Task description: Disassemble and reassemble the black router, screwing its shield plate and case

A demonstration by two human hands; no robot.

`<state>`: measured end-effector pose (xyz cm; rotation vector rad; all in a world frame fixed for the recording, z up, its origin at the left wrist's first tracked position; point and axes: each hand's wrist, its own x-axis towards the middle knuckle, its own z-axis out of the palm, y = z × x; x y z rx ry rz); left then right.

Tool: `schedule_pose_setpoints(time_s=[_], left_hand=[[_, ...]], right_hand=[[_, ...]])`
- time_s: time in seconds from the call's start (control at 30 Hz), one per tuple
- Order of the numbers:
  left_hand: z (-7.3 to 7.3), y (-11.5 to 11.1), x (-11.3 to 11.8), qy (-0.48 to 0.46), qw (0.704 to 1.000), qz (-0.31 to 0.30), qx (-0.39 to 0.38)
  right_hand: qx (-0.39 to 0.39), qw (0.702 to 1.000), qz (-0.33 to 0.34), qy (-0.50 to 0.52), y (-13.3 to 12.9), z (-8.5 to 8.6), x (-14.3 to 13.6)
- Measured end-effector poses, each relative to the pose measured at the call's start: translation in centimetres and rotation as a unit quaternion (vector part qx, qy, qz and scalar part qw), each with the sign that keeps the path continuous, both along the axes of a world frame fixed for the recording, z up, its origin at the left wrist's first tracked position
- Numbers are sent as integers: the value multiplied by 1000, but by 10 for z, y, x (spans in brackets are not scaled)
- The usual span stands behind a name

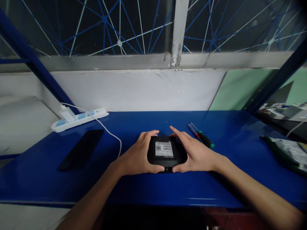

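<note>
A black box-shaped device with a white printed label facing up is at the middle of the blue table. My left hand grips its left side, with the thumb at the near edge and the fingers at the far edge. Around the right side curves my right hand, its thumb at the near edge and its index finger stretched out past the far edge. The underside of the device is hidden.
Screwdrivers lie behind my right hand. A black flat object and a white power strip with a plug and cable are on the left. At the far right sits a green and white packet.
</note>
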<state>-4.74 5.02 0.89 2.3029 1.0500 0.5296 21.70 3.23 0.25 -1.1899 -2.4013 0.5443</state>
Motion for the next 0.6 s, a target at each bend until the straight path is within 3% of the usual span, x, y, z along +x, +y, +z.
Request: schedule_pose_setpoints(time_s=[0.6], left_hand=[[-2, -1, -6, 35, 999, -25, 28]], right_hand=[[-6, 1000, 19, -11, -3, -3, -4]])
